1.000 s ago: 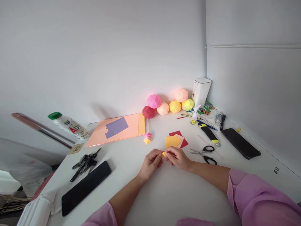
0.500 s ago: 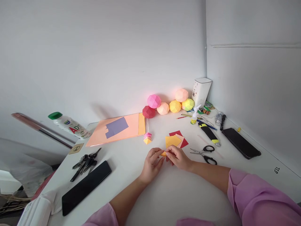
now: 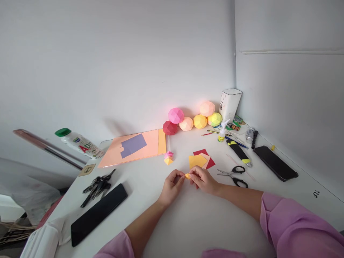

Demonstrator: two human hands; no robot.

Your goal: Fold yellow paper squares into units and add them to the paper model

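Between my two hands is a small folded piece of orange-yellow paper (image 3: 187, 176), partly hidden by the fingertips. My left hand (image 3: 172, 186) pinches its left end between thumb and forefinger. From the other side my right hand (image 3: 203, 181) grips it, fingers closed. Just beyond the right hand lie sheets of yellow paper (image 3: 197, 161), pale pink paper (image 3: 208, 158) and red paper (image 3: 211, 164), overlapping. A little stack of folded pink and yellow paper pieces (image 3: 168, 158) stands on the table beyond my left hand.
Scissors (image 3: 233, 174) and a utility knife (image 3: 239, 153) lie to the right, near a glue bottle (image 3: 221, 132) and a black case (image 3: 275, 163). Faceted paper balls (image 3: 186, 124) line the wall. Leftward are a black phone (image 3: 99, 215), keys (image 3: 99, 186) and a white bottle (image 3: 80, 144).
My left fingers have drawn in around the paper's left end, the hand shifting slightly. The right hand stays nearly where it was, and the folded piece has turned a little.
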